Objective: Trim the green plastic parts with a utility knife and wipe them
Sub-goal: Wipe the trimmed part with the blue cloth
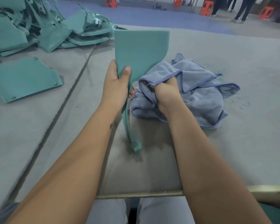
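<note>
My left hand grips a green plastic part at its narrow waist and holds it upright; the part's thin lower leg rests on the grey table. Beside it, my right hand is closed on a crumpled blue microfibre cloth that lies on the table just right of the part. No utility knife is visible.
A single green part lies flat at the left, and a heap of green parts fills the far left corner. Green shavings speckle the table right of the cloth. Orange stools and people's legs stand beyond the table.
</note>
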Action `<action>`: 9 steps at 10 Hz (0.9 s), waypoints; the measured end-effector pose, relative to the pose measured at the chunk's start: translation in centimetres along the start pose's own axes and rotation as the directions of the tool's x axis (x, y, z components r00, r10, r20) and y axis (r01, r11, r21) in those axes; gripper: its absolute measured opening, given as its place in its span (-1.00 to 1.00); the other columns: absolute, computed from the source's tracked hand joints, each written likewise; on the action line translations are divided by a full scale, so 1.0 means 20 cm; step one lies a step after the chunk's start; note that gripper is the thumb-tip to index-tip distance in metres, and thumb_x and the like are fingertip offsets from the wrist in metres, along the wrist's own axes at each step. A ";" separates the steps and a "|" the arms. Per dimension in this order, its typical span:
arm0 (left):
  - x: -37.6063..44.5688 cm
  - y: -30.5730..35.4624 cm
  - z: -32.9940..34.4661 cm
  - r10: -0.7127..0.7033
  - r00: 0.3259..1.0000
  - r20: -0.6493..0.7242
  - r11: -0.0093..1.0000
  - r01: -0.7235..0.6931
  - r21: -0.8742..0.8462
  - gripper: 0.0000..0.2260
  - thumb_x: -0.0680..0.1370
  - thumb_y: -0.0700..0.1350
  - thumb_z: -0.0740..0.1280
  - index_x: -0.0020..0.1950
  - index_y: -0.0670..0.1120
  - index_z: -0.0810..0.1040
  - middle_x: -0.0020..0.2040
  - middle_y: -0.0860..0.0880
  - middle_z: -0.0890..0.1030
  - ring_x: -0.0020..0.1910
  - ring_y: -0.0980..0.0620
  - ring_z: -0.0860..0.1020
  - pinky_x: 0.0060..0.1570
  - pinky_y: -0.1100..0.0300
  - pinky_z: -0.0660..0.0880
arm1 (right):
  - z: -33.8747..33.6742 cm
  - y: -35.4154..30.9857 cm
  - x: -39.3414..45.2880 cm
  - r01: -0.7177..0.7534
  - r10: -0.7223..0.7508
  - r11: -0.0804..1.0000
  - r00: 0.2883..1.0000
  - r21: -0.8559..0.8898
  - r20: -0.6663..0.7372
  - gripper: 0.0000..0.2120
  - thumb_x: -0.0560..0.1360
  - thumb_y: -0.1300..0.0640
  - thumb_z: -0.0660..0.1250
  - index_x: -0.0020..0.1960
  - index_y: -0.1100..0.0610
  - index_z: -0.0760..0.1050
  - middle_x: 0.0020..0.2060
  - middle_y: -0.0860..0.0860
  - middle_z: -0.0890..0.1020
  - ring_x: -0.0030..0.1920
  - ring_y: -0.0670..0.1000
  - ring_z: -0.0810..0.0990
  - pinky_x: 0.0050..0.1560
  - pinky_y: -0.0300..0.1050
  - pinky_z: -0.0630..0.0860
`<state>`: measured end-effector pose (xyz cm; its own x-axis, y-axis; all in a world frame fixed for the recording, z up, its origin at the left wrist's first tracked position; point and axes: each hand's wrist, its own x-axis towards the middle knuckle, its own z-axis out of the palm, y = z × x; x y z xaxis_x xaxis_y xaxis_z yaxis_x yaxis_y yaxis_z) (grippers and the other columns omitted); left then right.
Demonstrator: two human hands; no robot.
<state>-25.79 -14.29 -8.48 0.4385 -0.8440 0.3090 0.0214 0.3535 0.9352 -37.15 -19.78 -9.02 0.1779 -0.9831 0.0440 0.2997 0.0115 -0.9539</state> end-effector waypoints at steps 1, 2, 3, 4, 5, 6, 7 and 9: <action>0.00 0.01 0.00 0.009 1.000 0.010 1.000 -0.009 0.025 -0.87 0.63 -0.15 0.18 0.01 0.08 0.43 -0.14 0.08 0.60 -0.42 0.14 0.46 -0.51 0.25 0.38 | -0.01 0.00 0.02 0.015 -0.015 1.000 0.999 -0.015 -0.037 -0.74 0.49 0.42 0.26 -0.19 0.08 0.46 -0.20 0.10 0.58 -0.10 0.13 0.57 0.11 0.32 0.53; 0.00 0.01 -0.01 0.022 1.000 0.010 0.999 -0.022 0.044 -0.88 0.63 -0.14 0.19 0.01 0.08 0.44 -0.13 0.07 0.60 -0.41 0.15 0.47 -0.52 0.26 0.38 | 0.00 0.00 0.04 -0.049 0.058 0.992 0.996 0.114 -0.072 -0.77 0.53 0.38 0.23 -0.14 0.06 0.46 -0.17 0.10 0.60 -0.07 0.14 0.57 0.15 0.31 0.51; 0.00 0.01 0.00 0.034 0.999 0.012 0.999 -0.034 0.034 -0.89 0.63 -0.15 0.20 0.03 0.07 0.45 -0.09 0.00 0.60 -0.41 0.13 0.47 -0.53 0.26 0.38 | -0.02 -0.01 0.05 -0.161 0.175 0.973 0.982 0.163 -0.073 -0.93 0.55 0.29 0.27 -0.06 0.17 0.50 -0.06 0.19 0.64 -0.04 0.19 0.63 0.08 0.17 0.56; 0.00 0.01 0.00 0.055 0.999 0.002 0.995 -0.055 0.084 -0.90 0.63 -0.15 0.19 0.01 0.07 0.42 -0.09 -0.04 0.59 -0.47 0.10 0.43 -0.53 0.25 0.38 | -0.02 -0.01 0.03 -0.143 0.141 0.988 0.989 0.050 0.032 -0.88 0.54 0.37 0.22 -0.11 0.20 0.45 -0.16 0.19 0.56 -0.15 0.16 0.58 -0.04 0.08 0.56; 0.00 0.02 -0.01 0.061 0.998 -0.003 0.991 -0.060 0.117 -0.87 0.63 -0.16 0.18 0.00 0.08 0.41 -0.09 -0.01 0.58 -0.49 0.08 0.41 -0.52 0.22 0.39 | 0.00 -0.01 0.00 -0.122 0.107 0.990 0.978 0.072 0.177 -0.92 0.51 0.43 0.26 -0.06 0.29 0.45 -0.11 0.28 0.56 -0.04 0.29 0.56 0.09 0.37 0.50; -0.01 0.02 0.00 0.050 0.999 -0.009 0.992 -0.049 0.113 -0.87 0.64 -0.17 0.17 0.01 0.07 0.40 -0.10 0.03 0.57 -0.48 0.10 0.41 -0.51 0.22 0.39 | -0.01 -0.01 -0.01 -0.094 0.083 0.994 0.981 0.056 0.174 -0.87 0.47 0.45 0.29 -0.17 0.27 0.44 -0.21 0.26 0.55 -0.10 0.29 0.55 0.02 0.44 0.48; -0.01 0.03 0.01 0.035 0.999 0.002 0.992 -0.035 0.117 -0.87 0.65 -0.18 0.16 0.01 0.06 0.40 -0.11 0.06 0.58 -0.49 0.10 0.41 -0.52 0.23 0.40 | 0.01 0.00 -0.02 -0.081 0.077 0.994 0.995 0.069 0.056 -0.88 0.43 0.38 0.35 -0.17 0.21 0.46 -0.22 0.20 0.57 -0.09 0.26 0.58 0.02 0.39 0.52; 0.00 0.05 0.00 -0.049 0.998 0.029 0.997 0.048 0.060 -0.89 0.65 -0.19 0.17 0.03 0.00 0.42 -0.17 0.02 0.58 -0.52 0.07 0.39 -0.55 0.26 0.33 | -0.02 -0.03 0.03 -0.173 0.209 0.970 0.953 0.170 -0.221 -0.81 0.59 0.27 0.17 -0.17 0.08 0.40 -0.26 0.00 0.52 -0.30 -0.05 0.52 -0.32 -0.25 0.50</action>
<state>-25.78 -14.04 -7.57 0.4105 -0.8718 0.2674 -0.0117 0.2881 0.9575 -37.65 -20.41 -8.54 0.0247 -0.9745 -0.2232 0.4194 0.2127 -0.8825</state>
